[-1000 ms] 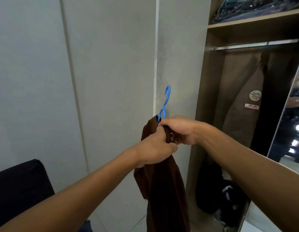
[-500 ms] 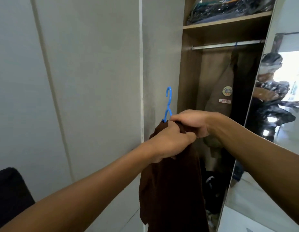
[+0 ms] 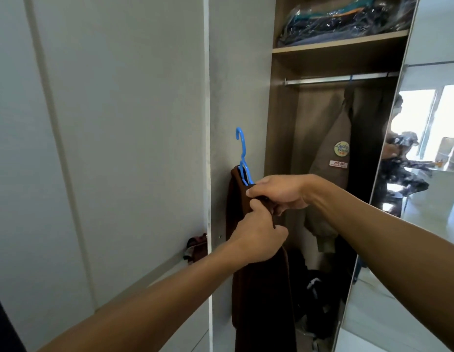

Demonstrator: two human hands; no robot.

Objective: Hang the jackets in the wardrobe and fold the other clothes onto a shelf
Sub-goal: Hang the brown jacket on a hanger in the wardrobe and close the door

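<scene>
A dark brown jacket (image 3: 261, 295) hangs on a blue plastic hanger (image 3: 242, 153), held up in front of the wardrobe's grey side panel. My right hand (image 3: 279, 193) grips the jacket's top at the hanger's shoulder. Just below it, my left hand (image 3: 256, 240) pinches the brown fabric. The hanger's hook points up and is free of anything. Inside the open wardrobe a metal rail (image 3: 340, 78) runs under a wooden shelf (image 3: 340, 44), and an olive jacket (image 3: 330, 161) with a round patch hangs from it.
Clothes in clear plastic bags (image 3: 345, 19) lie on the shelf. Dark clothes (image 3: 320, 295) are heaped on the wardrobe floor. A mirrored door (image 3: 424, 174) stands open on the right. Some reddish cloth (image 3: 195, 247) shows at a gap in the grey panels on the left.
The view has shifted toward the wardrobe opening. My left hand has dropped a little below my right hand on the jacket, and more of the blue hanger shows above the collar.
</scene>
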